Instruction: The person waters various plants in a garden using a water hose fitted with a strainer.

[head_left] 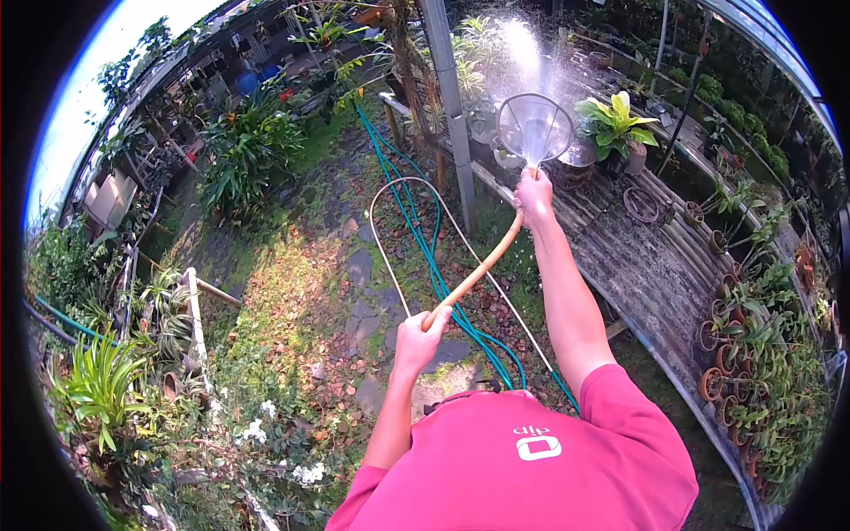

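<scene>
A tan garden hose (485,265) runs in a curve between my two hands. My right hand (534,195), arm stretched forward, is closed around the hose's front end, and water (524,53) sprays away from there toward the plants ahead. Lower and to the left, my left hand (421,341) grips the hose further back, thumb lying along it. Just beyond my right hand appears a round dark-rimmed frame (536,95) with thin spokes; I cannot tell whether it touches the hose. A thin pale hose (376,232) loops over the ground behind.
Green hoses (416,226) lie along the stone path (359,265). A grey post (453,115) stands left of the spray. At right, a slatted bench (620,239) bears a yellow-green potted plant (617,122), with several pots (711,384) along its edge. White flowers (255,432) grow lower left.
</scene>
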